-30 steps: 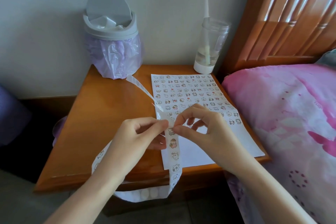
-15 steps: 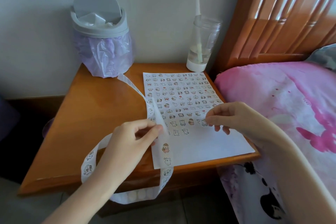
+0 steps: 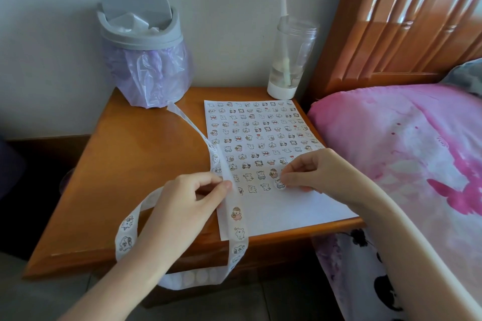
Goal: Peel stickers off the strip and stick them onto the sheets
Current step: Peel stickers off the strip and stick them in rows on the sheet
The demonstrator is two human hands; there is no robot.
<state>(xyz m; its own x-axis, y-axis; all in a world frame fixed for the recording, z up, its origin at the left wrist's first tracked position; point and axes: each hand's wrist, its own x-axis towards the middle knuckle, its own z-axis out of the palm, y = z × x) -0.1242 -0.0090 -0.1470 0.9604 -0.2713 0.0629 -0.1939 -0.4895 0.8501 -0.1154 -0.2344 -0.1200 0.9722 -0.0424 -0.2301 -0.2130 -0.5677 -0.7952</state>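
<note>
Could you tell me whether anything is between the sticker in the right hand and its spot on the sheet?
Nothing visible is. The right hand pinches the sticker at the unfinished bottom row of the sheet; the strip in the left hand crosses only its left edge.

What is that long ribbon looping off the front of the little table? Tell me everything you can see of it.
It is a sticker strip, a narrow band of thin, see-through white backing. Small cartoon stickers sit along parts of it; the lowest stretch shows only blank round spots. It starts by the bin, crosses the table along the left edge of the sheet, passes through the pinch of the left hand, drops over the front edge and loops back up behind that hand.
</note>
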